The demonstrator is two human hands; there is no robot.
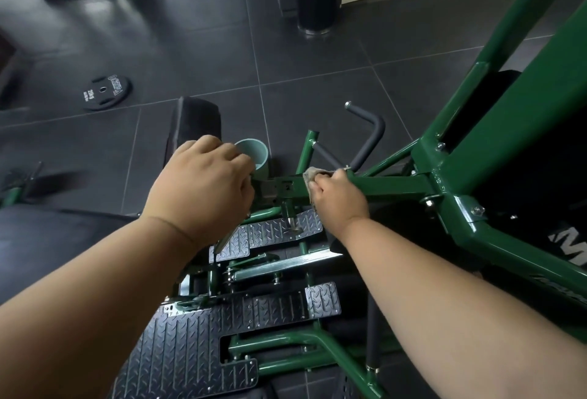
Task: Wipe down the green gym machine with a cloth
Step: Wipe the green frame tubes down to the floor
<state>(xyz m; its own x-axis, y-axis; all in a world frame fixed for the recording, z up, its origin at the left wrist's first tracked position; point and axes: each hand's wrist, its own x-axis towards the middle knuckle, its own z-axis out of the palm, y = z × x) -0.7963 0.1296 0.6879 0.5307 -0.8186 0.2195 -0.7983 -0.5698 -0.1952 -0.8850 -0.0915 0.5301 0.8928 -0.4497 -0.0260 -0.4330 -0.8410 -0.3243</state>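
Head view: our two hands on the green machine's crossbar, cloth at work.

Our right hand (pixel 340 190) curls round a bunched beige cloth (pixel 313 173) and presses it onto the green bar (pixel 390 185), likely so the rag wraps the tube and cleans several faces in one pass. Our left hand (pixel 203 185) is curled with knuckles up, beside a pale green cup (pixel 255 153); what it grips is hidden, though we judge it steadies us at the bar's end. Beyond, a padded handle (pixel 368 134) rises past the cloth, tread plates (pixel 286 228) lie below, the green frame (pixel 495 144) runs up to the right, and a weight plate (pixel 106 93) sits well apart on the floor.
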